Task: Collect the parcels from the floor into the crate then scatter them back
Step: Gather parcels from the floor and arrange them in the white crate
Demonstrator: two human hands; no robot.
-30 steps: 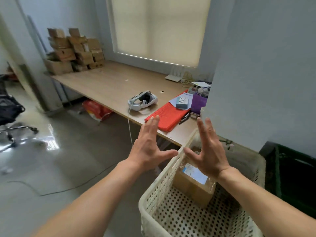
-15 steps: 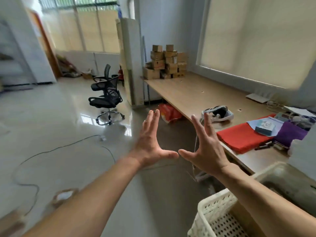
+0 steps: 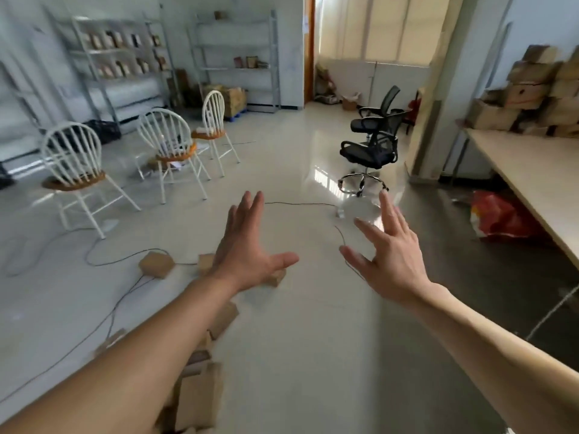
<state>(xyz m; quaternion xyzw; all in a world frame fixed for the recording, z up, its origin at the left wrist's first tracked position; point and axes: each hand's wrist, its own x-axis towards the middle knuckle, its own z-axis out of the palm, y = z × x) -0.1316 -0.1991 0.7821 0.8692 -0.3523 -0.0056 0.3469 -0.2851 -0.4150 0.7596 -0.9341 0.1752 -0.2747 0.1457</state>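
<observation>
The gaze has swung off the white perforated crate, now unseen, onto the glossy floor where brown cardboard parcels lie scattered; left hand and right hand reach out, fingers spread and empty, so collecting likely continues.

Single head-worn view; faces forward and down over floor; hands close in foreground

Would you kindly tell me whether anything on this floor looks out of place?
Yes: cardboard parcels lie scattered at odd angles on the floor, among loose black cables, and a red bag is slumped under the desk.
</observation>
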